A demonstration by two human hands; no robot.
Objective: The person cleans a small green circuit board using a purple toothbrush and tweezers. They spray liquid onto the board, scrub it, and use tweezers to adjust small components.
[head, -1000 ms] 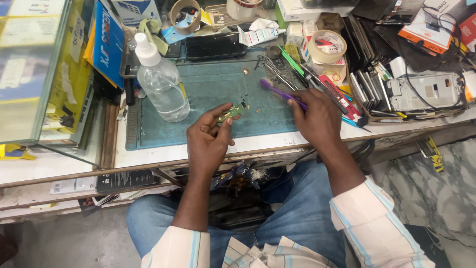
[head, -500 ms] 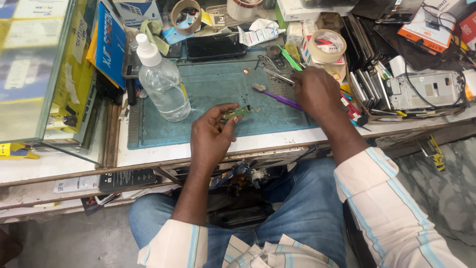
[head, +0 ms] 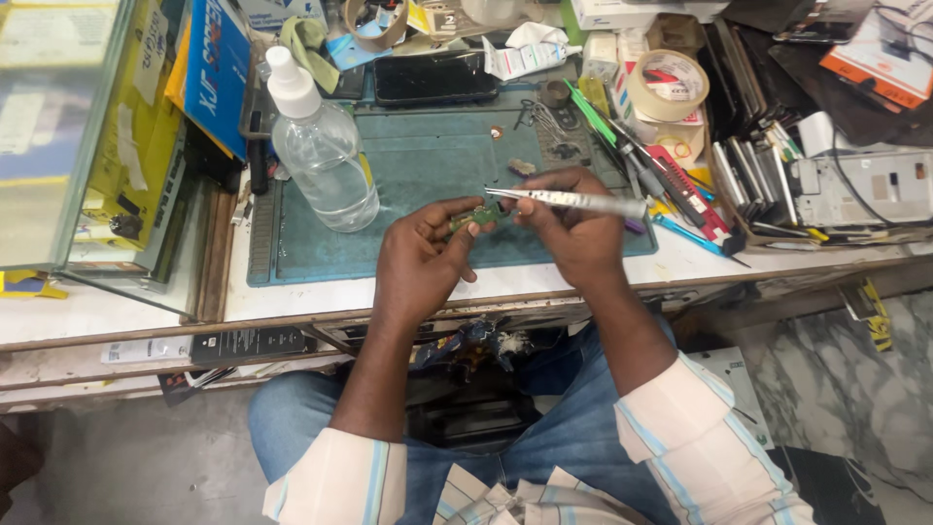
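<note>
The left hand (head: 420, 261) pinches a small green circuit board (head: 473, 216), matt with dull metal specks, while the right hand (head: 573, 231) grips slim silvery metal tweezers (head: 564, 200) with a bright, smooth sheen. Under them lies a teal rubbery work mat (head: 428, 165), matt and scuffed. At ten o'clock from the hands stands a clear glossy plastic bottle with a white plastic cap (head: 321, 156). At two o'clock sits a roll of tan paper-like tape (head: 668, 86), smooth. The person's trousers are blue denim cloth (head: 573, 437).

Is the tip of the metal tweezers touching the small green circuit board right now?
Cannot tell. In the head view the tweezers tip ends right at the green circuit board, too small to show contact or gap.
</note>
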